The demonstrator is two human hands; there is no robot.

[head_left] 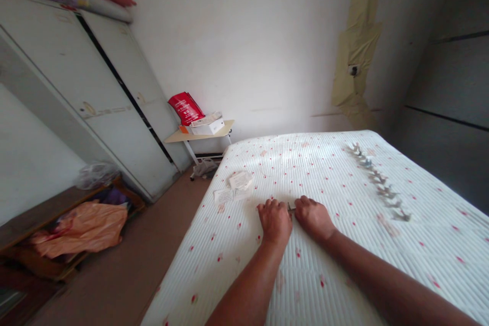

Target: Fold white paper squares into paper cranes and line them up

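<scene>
Both my hands rest knuckles-up on a white quilted bed (344, 265) with small red flecks. My left hand (274, 220) and my right hand (314, 217) are side by side, fingers curled down, pinching a small grey piece (291, 208) between them; what it is I cannot make out. Just beyond my left hand lie a few sheets of printed paper (237, 186). To the right of my right hand a row of several small grey folded paper figures (378, 181) runs up the bed toward the wall.
A small beige side table (198, 136) by the wall carries a red bag (186, 108) and a white box (208, 126). A tall white wardrobe (99, 102) stands on the left. A low wooden bench holds an orange plastic bag (82, 226). Brown floor runs between the bench and the bed.
</scene>
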